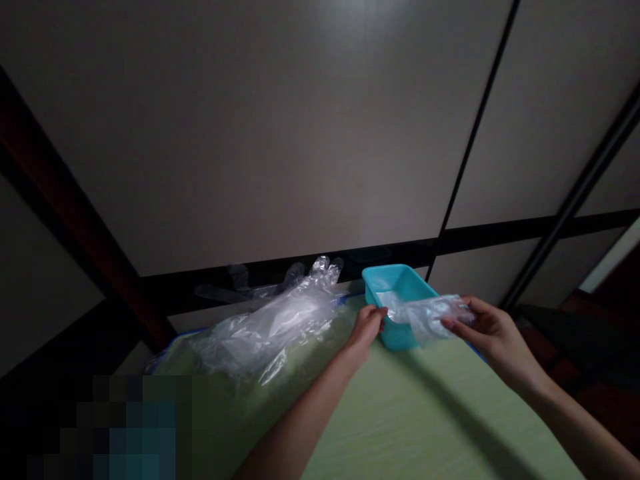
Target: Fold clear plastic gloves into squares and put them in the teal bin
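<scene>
Clear film (433, 317), pinched by the right hand (480, 323), lower right, hangs loose — could snag on the turquoise basin (400, 339); left hand (369, 325) at its rim, grip unclear.

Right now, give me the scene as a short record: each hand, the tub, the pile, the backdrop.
Left hand: at the near rim of the turquoise tub; grip unclear
Right hand: pinching clear plastic
Tub: upright on green surface
Plastic pile: left of tub, finger-shaped ends showing
Backdrop: pale panels, dark strips
</scene>
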### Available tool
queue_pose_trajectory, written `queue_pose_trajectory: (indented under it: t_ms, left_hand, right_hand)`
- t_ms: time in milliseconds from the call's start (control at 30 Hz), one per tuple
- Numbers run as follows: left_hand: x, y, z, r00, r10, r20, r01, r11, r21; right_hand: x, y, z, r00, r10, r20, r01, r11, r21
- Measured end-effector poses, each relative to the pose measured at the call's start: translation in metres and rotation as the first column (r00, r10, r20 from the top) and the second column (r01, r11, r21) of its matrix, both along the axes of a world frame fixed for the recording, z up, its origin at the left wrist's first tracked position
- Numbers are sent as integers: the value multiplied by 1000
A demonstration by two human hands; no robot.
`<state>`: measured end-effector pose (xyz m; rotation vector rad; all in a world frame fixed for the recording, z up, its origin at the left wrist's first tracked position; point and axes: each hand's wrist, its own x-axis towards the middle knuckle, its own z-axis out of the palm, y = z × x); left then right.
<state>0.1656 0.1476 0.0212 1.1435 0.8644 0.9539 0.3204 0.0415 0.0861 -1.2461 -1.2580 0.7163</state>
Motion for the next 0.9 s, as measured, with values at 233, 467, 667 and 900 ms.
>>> queue_pose_trajectory:
  t_ms: [233, 467, 667, 900]
  left_hand:
    - [-28, -2, -2, 999, 47, 19, -48, 997, 69]
    - [-87, -24, 19, 993, -116, 5, 115, 988, 106]
    - [-118, -40, 36, 955, -297, -10, 296, 950, 103]
    - [-119, -44, 41, 937, -348, -6, 345, 926, 152]
  right_hand:
    - [19, 3, 8, 999, -50, -3, 50, 995, 82]
    - [-2, -10, 33, 987, 93, 132, -95, 995, 5]
    - [-25, -13, 38, 903, 384, 193, -353, 919, -179]
    - [-45, 0, 29, 806, 428, 410, -384, 904, -189]
